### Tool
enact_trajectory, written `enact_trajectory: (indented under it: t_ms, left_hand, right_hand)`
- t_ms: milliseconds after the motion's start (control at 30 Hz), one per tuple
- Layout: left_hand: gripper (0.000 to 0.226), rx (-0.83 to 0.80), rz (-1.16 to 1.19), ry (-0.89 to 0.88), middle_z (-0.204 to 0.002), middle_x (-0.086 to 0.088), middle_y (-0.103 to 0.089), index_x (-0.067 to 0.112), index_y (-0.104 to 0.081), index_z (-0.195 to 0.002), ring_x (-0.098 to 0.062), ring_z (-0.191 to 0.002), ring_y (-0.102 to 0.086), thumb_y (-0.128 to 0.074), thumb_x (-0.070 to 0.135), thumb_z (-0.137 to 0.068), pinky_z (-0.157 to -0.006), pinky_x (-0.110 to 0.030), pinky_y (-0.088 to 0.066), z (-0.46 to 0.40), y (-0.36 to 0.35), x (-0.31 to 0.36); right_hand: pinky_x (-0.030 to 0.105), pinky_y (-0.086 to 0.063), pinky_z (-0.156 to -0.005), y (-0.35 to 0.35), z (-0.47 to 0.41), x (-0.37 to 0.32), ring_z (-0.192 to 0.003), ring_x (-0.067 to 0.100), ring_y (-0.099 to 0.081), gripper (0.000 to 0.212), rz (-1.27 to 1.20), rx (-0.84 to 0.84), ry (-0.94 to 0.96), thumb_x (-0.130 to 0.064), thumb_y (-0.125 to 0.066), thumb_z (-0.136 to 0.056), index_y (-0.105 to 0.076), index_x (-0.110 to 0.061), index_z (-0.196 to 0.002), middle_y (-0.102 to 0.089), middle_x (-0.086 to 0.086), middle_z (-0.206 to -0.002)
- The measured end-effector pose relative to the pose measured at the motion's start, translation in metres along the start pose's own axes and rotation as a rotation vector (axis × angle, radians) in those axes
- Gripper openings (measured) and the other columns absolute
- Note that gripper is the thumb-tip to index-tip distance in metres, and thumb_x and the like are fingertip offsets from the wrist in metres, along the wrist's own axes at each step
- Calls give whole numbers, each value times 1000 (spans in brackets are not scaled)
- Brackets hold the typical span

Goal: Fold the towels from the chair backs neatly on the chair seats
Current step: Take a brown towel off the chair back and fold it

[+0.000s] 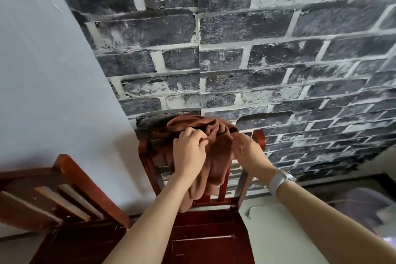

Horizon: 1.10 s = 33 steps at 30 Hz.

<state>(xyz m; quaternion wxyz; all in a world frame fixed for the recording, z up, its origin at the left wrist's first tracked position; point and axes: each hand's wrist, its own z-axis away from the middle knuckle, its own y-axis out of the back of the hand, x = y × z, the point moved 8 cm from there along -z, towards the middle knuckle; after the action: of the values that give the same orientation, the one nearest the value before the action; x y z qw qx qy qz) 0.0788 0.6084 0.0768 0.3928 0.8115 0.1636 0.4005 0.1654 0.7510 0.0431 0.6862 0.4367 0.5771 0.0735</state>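
While the brown towel (216, 152) hangs bunched on the chair (205, 227) back at 12 o'clock, my left grip (189, 152) pinches it; can't tell on my right grip (246, 148).

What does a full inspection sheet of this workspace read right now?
Surface: red-brown wooden chair seat, bare, no towel on it yet.
Job's things: brown towel bunched over the chair back, hanging toward the seat.
Clutter: second wooden chair to the left, no towel seen on it.
Grippers: left hand pinching a towel fold; right hand on the towel's right side, grip unclear; white wristband on the right wrist.
Cables: nothing seen.
Surroundings: grey brick-pattern wall behind; blurred grey shape at the right edge.
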Motion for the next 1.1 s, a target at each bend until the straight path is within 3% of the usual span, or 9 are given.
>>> enact_trajectory:
  t_ms: [67,167,233,333,400,567,733,1000,1100]
  left_hand:
    - [4,35,184,-86,-91,-5,-59,8,-65,-84,-23,-90,-57,-64,9,-80,-79,-33,-42,8,16,4]
    - [4,-5,420,-135,-84,1,-61,7,-58,-86,-14,-85,-58,-58,8,-83,-76,-14,-39,27,36,-1]
    - [2,-109,510,-127,-78,14,-58,14,-54,-88,1,-78,-57,-53,13,-86,-68,-7,-38,43,38,-6]
    - [7,-151,506,-80,-79,17,-57,17,-52,-91,7,-80,-56,-55,12,-88,-68,-7,-40,61,40,-19]
    - [10,-120,475,-47,-85,14,-56,12,-54,-95,5,-84,-54,-58,9,-86,-74,-7,-40,67,45,-27]
    - [26,-101,473,7,-104,5,-54,12,-52,-107,-2,-95,-52,-63,12,-83,-86,-18,-42,72,50,-33]
    - [48,-75,440,-41,-128,7,-43,16,-43,-129,-7,-121,-40,-62,23,-85,-102,-19,-31,64,52,-12]
    - [52,-221,479,-128,-139,7,-39,23,-38,-135,-8,-130,-35,-58,26,-87,-108,-35,-34,72,14,49]
    - [47,-270,536,-201,-134,9,-42,27,-42,-132,-5,-126,-38,-58,27,-87,-105,-34,-37,72,3,89]
  right_hand:
    - [36,-40,-98,9,-1,-10,-117,29,-47,47,33,58,54,-9,-47,-87,-43,-21,-133,-50,12,-121]
    - [48,-24,-111,-1,5,-35,-140,28,-17,77,216,-96,227,-9,-50,-85,-9,-40,-142,-18,8,-151]
    - [47,-19,-112,-15,12,-49,-143,24,-6,75,326,-209,331,-15,-55,-85,-13,-41,-142,-7,4,-155]
    - [44,-26,-109,-34,27,-57,-141,23,-15,43,413,-300,389,-20,-55,-86,-49,-21,-129,-17,3,-154]
    - [37,-35,-102,-35,33,-59,-133,25,-34,37,330,-288,346,-14,-52,-87,-52,-13,-124,-37,8,-145]
    - [40,-50,-78,24,50,-81,-93,31,-63,29,39,120,345,-6,-46,-88,-49,-12,-117,-65,8,-104]
    - [6,-43,-78,113,90,-94,-90,-18,-52,39,-233,590,473,5,-42,-80,-47,-16,-112,-55,-35,-97]
    - [10,-47,-73,141,119,-29,-78,-7,-61,47,-388,238,262,23,-44,-82,-56,-21,-92,-68,-23,-82]
    - [10,-46,-71,174,146,-1,-75,-6,-60,44,-440,472,197,17,-46,-84,-56,-25,-92,-68,-23,-81]
